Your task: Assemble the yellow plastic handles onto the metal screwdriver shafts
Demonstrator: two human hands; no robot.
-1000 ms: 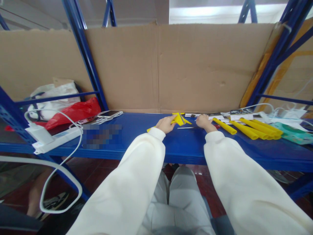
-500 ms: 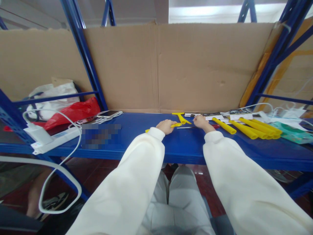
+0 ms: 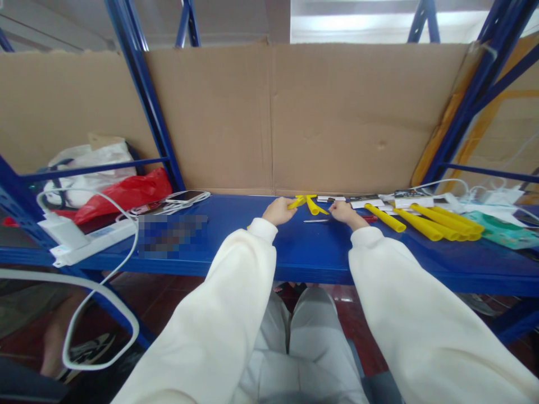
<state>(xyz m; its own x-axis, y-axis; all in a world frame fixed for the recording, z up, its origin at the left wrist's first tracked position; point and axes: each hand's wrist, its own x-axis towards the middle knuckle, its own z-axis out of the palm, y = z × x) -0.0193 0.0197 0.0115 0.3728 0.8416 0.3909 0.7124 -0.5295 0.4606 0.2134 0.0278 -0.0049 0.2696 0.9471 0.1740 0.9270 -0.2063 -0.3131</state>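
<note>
My left hand [image 3: 277, 211] is closed around a yellow plastic piece [image 3: 297, 202], whose tip points right and up. Just beyond that tip another yellow plastic part [image 3: 312, 206] lies on the blue shelf, a tube with a flared end. My right hand [image 3: 342, 211] is closed to the right of it, fingers pinched together; whatever they hold is hidden or too small to make out. A screwdriver [image 3: 316, 221] lies under or just in front of my right hand, its metal shaft to the left and its red handle to the right.
Several yellow tubes [image 3: 421, 224] lie on the right of the blue shelf [image 3: 311, 258], near small black-and-white boxes [image 3: 412, 199] and a green packet [image 3: 503, 230]. On the left are a phone [image 3: 188, 196], a white power strip [image 3: 95, 244] and a red bag [image 3: 126, 196]. Cardboard [image 3: 337, 118] stands behind.
My left hand has moved slightly left and up with the yellow piece, which now tilts upward. My right hand has shifted slightly left and down.
</note>
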